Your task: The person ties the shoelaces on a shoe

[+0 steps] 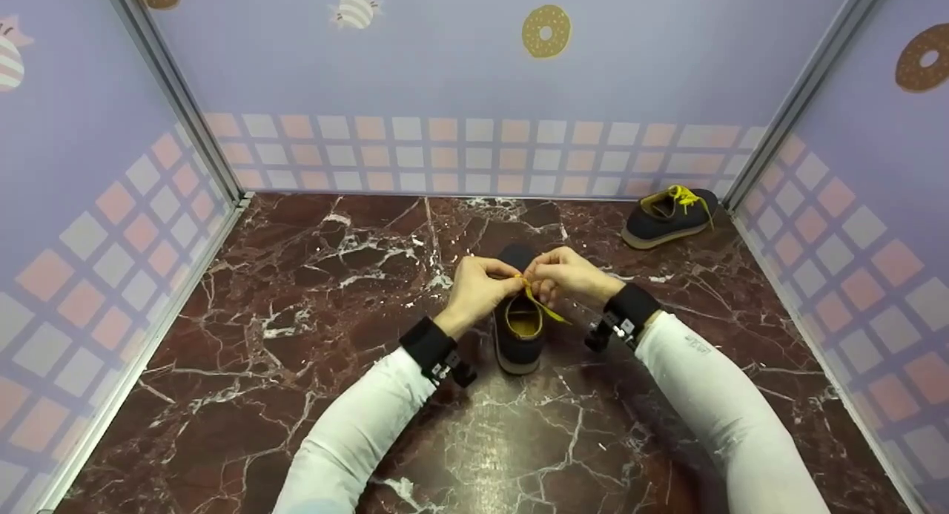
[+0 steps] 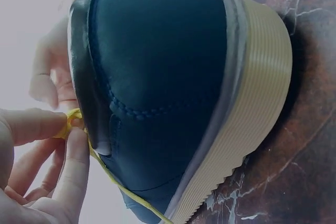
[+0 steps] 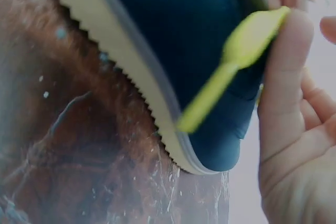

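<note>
A dark navy shoe (image 1: 517, 352) with a cream ridged sole stands on the marbled surface, its heel toward me. My left hand (image 1: 478, 288) pinches the yellow shoelace (image 2: 71, 121) between thumb and fingertip, just over the shoe's opening. From the other side, my right hand (image 1: 569, 275) holds the lace at its fingertips, close against the left ones. A loose end of yellow shoelace (image 1: 550, 314) hangs down to the right of the opening. In the right wrist view, a blurred flat stretch of lace (image 3: 252, 38) runs from the thumb tip across the shoe's side.
A second dark shoe (image 1: 660, 228), its yellow lace tied in a bow, lies at the back right corner. Lilac panels (image 1: 445, 61) with a checked band close off the back and both sides. Dark red marbled surface (image 1: 311, 277) surrounds the shoe.
</note>
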{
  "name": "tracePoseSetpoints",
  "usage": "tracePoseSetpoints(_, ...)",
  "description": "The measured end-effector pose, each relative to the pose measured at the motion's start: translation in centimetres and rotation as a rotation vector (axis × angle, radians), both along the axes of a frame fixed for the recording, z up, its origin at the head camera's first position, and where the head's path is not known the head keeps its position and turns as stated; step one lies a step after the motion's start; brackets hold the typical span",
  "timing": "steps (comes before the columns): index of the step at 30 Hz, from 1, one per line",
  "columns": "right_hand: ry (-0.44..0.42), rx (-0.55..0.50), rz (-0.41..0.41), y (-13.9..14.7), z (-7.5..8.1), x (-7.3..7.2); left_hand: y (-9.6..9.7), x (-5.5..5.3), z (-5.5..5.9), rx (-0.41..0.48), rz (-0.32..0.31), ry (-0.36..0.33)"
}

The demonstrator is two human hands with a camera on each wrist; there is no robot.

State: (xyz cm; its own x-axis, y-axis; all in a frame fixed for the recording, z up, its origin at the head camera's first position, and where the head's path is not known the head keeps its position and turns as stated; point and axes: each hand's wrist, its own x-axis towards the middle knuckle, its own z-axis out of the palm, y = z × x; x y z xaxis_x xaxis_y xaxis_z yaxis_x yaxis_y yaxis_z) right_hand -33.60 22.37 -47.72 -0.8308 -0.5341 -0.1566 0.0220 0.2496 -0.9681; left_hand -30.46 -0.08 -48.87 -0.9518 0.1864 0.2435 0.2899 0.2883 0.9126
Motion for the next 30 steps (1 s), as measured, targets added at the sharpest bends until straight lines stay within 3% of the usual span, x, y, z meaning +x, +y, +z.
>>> tracePoseSetpoints(5, -0.178, -0.028, -0.018, 0.04, 0.34, 0.1, 0.04, 0.04, -0.03, -0.036, 0.022, 0.05)
tracePoseSetpoints(15, -0.373, -0.074, -0.069, 0.32, -0.16, -0.36, 0.18, 0.17, -0.24, -0.064, 0.007, 0.147)
tracePoseSetpoints(26, -0.394, -0.144, -0.158, 0.26, 0.47, -0.49, -0.35, 0.03, -0.16, -0.058, -0.035, 0.149)
tracePoseSetpoints(30, -0.402, -0.15, -0.161, 0.31, 0.7, -0.62, -0.57, -0.09, 0.03, -0.093, -0.026, 0.164)
